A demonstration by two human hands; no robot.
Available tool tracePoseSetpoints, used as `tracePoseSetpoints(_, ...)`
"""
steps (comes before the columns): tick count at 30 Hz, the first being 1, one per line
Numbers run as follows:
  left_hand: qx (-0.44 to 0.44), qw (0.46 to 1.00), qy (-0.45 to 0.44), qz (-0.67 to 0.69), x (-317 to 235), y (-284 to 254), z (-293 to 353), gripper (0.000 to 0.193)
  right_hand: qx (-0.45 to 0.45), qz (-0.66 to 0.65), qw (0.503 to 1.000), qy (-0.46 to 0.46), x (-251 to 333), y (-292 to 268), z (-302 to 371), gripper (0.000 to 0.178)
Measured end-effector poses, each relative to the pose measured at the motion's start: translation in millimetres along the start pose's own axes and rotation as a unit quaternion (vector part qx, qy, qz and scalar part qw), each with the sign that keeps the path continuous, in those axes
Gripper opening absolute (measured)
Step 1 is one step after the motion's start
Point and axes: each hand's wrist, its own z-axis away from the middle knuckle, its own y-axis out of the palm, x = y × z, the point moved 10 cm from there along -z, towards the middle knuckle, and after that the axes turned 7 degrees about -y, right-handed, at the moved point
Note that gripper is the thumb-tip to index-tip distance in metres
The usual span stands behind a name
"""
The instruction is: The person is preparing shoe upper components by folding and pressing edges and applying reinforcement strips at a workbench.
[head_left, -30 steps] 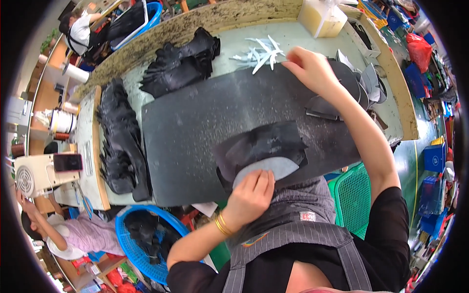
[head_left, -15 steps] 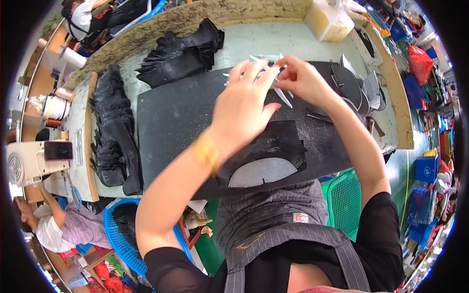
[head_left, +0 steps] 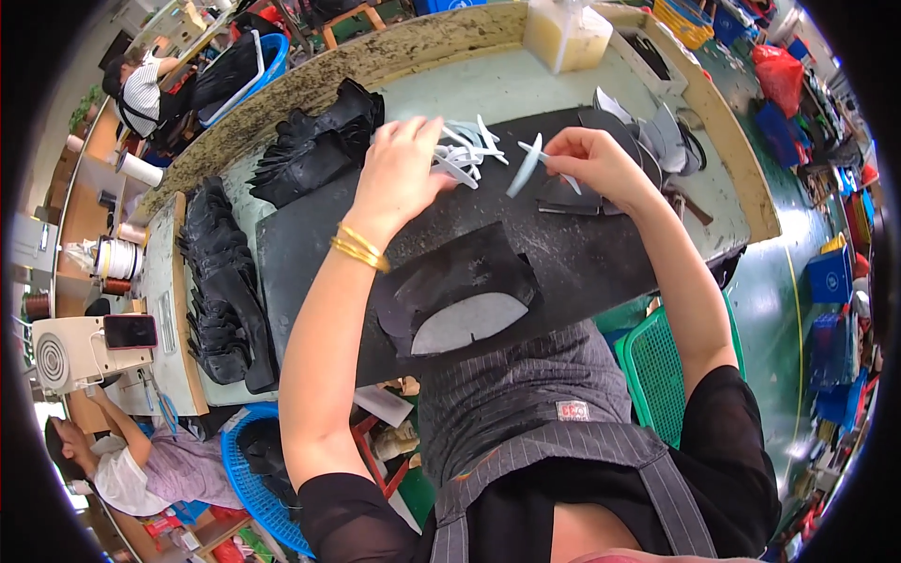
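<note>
My left hand (head_left: 392, 178), with fingers and thumb curled, closes around one side of a tangled bunch of slim curved white strips (head_left: 469, 148) over the black work board (head_left: 319, 253). Part of the bunch is hidden under the fingers. To its right, my right hand (head_left: 593, 161) pinches with thumb and forefinger. A pale white strip (head_left: 527, 167) sticks out from this pinch, and another strip (head_left: 572, 184) shows below the fingers. Nearer to me, black sheet pieces (head_left: 460, 272) lie stacked on the board, with a light grey half-moon piece (head_left: 469, 324) on their near side.
Rows of overlapping black pieces lie at the left (head_left: 221, 281) and far left (head_left: 314, 145). A yellowish translucent container (head_left: 566, 38) stands at the back. Curved grey pieces (head_left: 664, 131) and a hammer-like tool (head_left: 690, 205) lie to the right. Blue (head_left: 239, 469) and green baskets (head_left: 657, 366) flank my lap.
My hands have parted: the left moved left with the white strip bunch, the right drew slightly to the right with a strip or two. The whole view has tilted slightly.
</note>
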Motion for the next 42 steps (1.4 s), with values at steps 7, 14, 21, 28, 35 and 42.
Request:
tracePoseSetpoints(7,0.085,0.91,-0.145,0.379,-33,19,-7,0.035,-0.128,0.408,0.862,-0.272,100,32,28,0.011)
tracePoseSetpoints(14,-0.222,0.974,-0.01,-0.05,-6,-51,25,0.053,-0.182,0.261,0.936,-0.149,73,-9,51,0.007)
tracePoseSetpoints(21,0.09,0.988,0.049,0.114,-100,-55,190,0.032,-0.098,-0.145,0.981,-0.083,81,41,135,0.024)
tracePoseSetpoints(28,0.032,0.998,0.05,-0.025,-107,-9,227,0.035,-0.032,0.104,0.956,-0.271,99,161,127,0.016)
tracePoseSetpoints(35,0.0,0.999,-0.018,0.051,-90,-2,249,0.038,0.0,0.064,0.991,-0.114,52,176,123,0.012)
tracePoseSetpoints(42,-0.01,0.997,-0.021,0.071,-87,2,250,0.037,-0.007,0.093,0.994,-0.057,41,183,119,0.013)
